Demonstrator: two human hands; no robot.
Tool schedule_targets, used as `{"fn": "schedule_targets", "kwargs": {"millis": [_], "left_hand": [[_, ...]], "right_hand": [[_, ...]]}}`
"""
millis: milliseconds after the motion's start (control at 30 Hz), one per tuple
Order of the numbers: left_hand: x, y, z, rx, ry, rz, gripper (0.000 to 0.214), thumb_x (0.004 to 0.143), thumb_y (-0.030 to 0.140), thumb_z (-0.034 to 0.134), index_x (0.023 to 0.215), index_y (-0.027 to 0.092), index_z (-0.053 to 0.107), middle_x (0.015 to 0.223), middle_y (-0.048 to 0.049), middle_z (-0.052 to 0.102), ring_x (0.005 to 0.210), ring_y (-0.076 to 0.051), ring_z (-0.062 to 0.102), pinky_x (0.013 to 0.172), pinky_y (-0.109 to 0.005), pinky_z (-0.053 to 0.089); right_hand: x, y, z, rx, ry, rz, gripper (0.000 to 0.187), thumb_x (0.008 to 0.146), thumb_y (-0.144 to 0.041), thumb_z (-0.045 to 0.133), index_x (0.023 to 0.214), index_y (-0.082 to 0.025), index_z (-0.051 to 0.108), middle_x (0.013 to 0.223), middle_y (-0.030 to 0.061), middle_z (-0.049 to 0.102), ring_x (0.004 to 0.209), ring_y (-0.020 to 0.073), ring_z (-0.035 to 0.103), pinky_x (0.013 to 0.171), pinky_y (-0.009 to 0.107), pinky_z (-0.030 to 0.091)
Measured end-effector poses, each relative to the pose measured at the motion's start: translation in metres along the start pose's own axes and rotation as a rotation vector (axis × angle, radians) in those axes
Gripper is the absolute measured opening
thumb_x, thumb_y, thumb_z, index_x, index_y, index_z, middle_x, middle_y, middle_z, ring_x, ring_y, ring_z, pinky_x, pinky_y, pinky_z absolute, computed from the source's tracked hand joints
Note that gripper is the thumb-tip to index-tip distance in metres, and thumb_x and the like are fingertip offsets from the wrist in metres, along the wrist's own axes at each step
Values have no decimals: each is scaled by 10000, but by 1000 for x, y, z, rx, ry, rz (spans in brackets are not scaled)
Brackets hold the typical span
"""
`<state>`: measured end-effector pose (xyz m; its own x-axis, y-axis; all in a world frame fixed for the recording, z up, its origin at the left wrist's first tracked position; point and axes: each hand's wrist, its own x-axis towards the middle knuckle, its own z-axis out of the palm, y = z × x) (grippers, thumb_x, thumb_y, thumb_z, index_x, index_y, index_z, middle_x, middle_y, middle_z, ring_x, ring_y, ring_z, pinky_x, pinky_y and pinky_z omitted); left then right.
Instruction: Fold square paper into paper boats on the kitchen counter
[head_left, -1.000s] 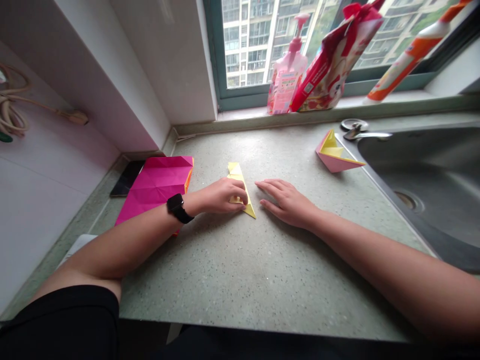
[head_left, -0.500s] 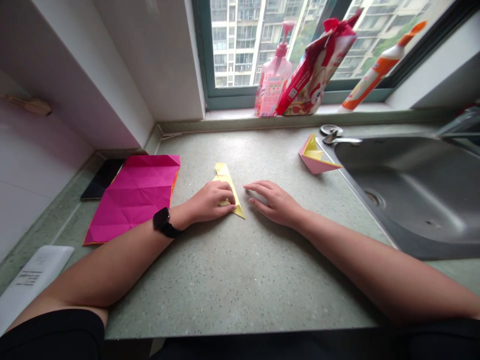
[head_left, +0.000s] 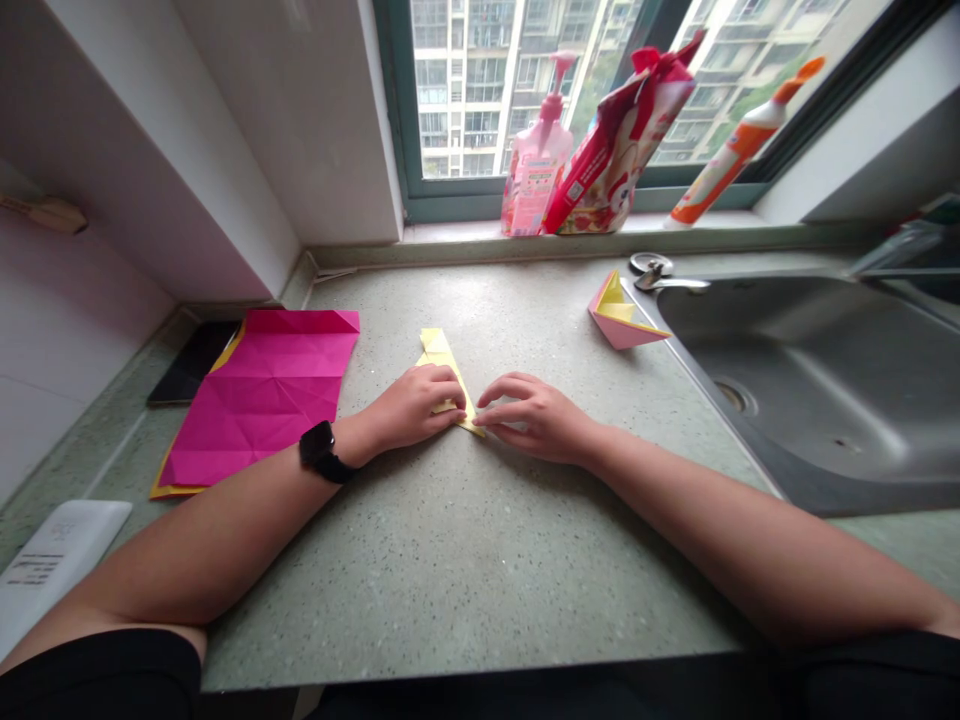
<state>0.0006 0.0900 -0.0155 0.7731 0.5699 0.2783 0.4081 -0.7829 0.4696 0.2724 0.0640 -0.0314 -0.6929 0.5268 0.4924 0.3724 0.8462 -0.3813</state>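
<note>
A narrow, folded strip of yellow paper lies slantwise on the counter, its pointed end towards me. My left hand, with a black watch at the wrist, rests over its middle, fingers curled and pressing on it. From the right, my right hand meets the pointed end with thumb and index fingertip close together, the other fingers bent above. Fingers partly hide the paper's lower half. Farther right, by the sink, sits a folded pink and yellow paper piece, shaped like a boat.
Creased magenta sheets lie at left, partly over a dark flat object. A white object is near my left forearm. The steel sink is at right. A pump bottle, red bag and orange-white bottle line the sill.
My right hand has moved left and its fingertips have closed in on the paper's pointed end. My left hand stays on the paper. The whole view has shifted slightly.
</note>
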Motion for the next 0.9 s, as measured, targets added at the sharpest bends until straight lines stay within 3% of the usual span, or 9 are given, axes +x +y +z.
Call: {"fn": "schedule_targets", "kwargs": {"millis": [200, 500, 900], "left_hand": [[-2, -3, -5, -39, -27, 55, 150, 1054, 229, 647, 980, 202, 775, 1046, -76, 718, 971, -205, 670, 887, -351, 530], [-4, -9, -11, -68, -52, 159, 240, 1094, 186, 599, 990, 233, 810, 1072, -55, 790, 958, -172, 709, 929, -329, 530], [-9, -7, -15, 28, -81, 196, 234, 1038, 132, 643, 1045, 271, 832, 1110, -33, 813, 958, -177, 707, 926, -338, 531]], "right_hand": [[-1, 0, -2, 12, -97, 18, 165, 1034, -273, 717, 1117, -339, 844, 1172, 42, 783, 1046, 215, 702, 953, 426, 578], [1, -4, -7, 0, -139, 24, 176, 1054, -301, 686, 1106, -349, 848, 1242, 51, 769, 1134, 233, 689, 1029, 475, 586], [2, -11, -6, -33, -206, 6, 281, 1062, -298, 665, 1314, -329, 784, 1355, 71, 753, 1266, 258, 662, 1128, 545, 547]]}}
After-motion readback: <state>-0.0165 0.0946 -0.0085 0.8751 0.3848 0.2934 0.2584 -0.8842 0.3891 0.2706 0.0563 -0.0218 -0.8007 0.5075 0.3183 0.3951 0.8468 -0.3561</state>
